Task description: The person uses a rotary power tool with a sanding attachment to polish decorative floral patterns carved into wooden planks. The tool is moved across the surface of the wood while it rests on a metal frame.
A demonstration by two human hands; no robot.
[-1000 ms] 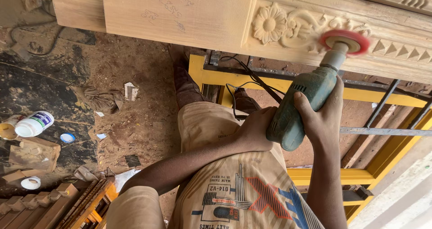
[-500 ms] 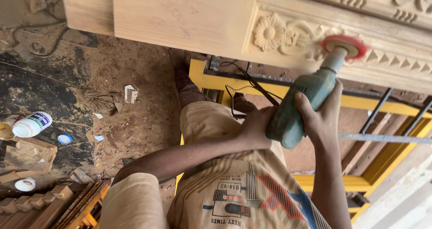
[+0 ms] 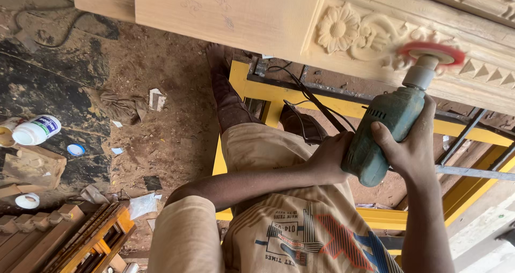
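Pressing against the carved wooden beam [image 3: 343, 20] at the far right, a red sanding disc [image 3: 432, 53] sits on the nose of a green power drill [image 3: 383, 133], whose body slants down from the carving toward the person. The right hand [image 3: 410, 149] has its grip clamped around the drill's body from the right, thumb across the casing, while the left hand [image 3: 327, 157] is closed on the rear of the tool from the left; two hands on it would steady the disc against the raised flower carving [image 3: 338, 27] and the scrollwork beside it. The disc meets the wood just right of the flower, near a row of small carved triangles. A black cord [image 3: 300, 88] trails from the tool over the yellow metal frame [image 3: 252, 90] under the beam, which seems to act as the stand holding the beam up at working height. A dark shoe [image 3: 228, 98] rests by that frame. Out on the dirt floor [image 3: 161, 139] to the left lie scraps of paper and rag, a white plastic bottle [image 3: 36, 129] on its side, its contents hidden, a small blue cap [image 3: 75, 150] and a white lid [image 3: 27, 200]. Stacked wood mouldings [image 3: 32, 224] lie at the near left.
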